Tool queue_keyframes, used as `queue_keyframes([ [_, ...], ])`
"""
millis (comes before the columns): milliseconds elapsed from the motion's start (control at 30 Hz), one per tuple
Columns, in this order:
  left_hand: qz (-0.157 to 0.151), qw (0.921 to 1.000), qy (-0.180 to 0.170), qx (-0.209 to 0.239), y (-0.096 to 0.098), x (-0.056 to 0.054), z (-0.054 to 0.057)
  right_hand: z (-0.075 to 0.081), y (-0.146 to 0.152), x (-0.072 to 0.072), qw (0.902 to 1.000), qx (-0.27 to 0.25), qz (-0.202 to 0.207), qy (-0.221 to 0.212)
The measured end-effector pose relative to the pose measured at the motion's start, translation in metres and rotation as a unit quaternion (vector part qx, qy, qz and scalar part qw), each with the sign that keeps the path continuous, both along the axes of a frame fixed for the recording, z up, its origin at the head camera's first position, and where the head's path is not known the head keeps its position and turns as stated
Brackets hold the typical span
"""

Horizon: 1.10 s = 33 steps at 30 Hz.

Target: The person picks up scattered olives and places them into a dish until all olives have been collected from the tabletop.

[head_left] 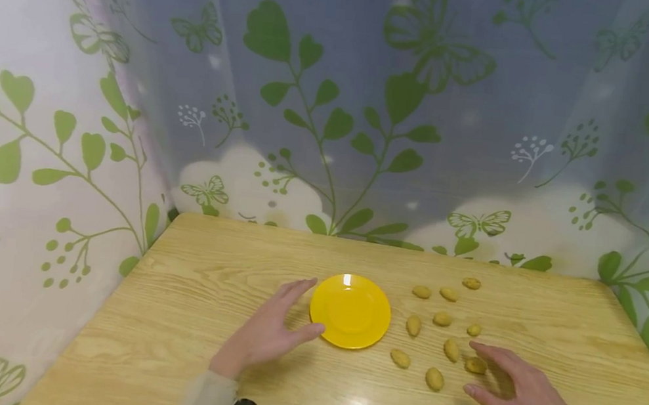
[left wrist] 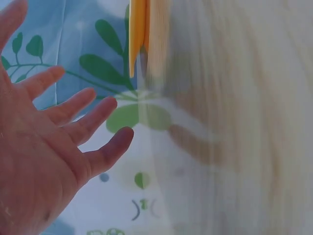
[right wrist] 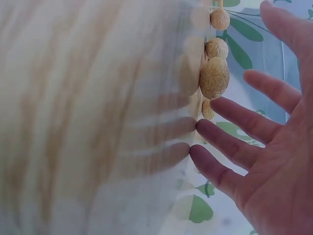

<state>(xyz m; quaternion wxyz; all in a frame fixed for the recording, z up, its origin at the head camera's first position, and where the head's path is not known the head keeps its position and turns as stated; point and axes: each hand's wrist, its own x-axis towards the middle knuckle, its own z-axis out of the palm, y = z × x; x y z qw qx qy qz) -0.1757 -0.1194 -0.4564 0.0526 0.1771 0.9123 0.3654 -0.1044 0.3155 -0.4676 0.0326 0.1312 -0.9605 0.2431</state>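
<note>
Ten nuts (head_left: 442, 318) on counter (head_left: 204, 269), right of yellow plate (head_left: 350, 311). Left hand (head_left: 269, 332) just beside plate's left edge, fingers spread, released; contact unclear. Right hand (head_left: 527, 392) at the nuts' near right side, fingers also spread, released.

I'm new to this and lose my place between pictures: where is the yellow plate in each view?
Head: the yellow plate lies on the table, below and slightly right of centre, by the left hand.
Left wrist: at the top edge, slightly left of centre, seen edge-on as an orange-yellow strip.
Right wrist: not clearly in it; an orange sliver at the top edge is too small to tell.
Shared landmark: the leaf-patterned cloth.
</note>
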Motion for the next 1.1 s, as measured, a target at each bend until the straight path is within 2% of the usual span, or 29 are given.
queue_keyframes([
  [233,-0.020,0.9995,-0.018,0.019,0.013,-0.006,-0.003,-0.004,0.002,-0.003,1.0000,0.001,0.003,0.005],
  [567,-0.023,0.9989,-0.040,-0.007,0.023,-0.016,-0.006,-0.013,0.009,-0.010,0.9964,0.012,0.014,0.082],
  [767,-0.018,0.9981,-0.056,-0.020,0.022,-0.022,-0.010,-0.017,0.012,-0.017,0.9939,-0.004,0.022,0.108],
  [1100,-0.018,0.9968,-0.060,-0.049,0.023,-0.032,-0.013,-0.020,0.013,-0.022,0.9904,0.014,0.029,0.135],
])
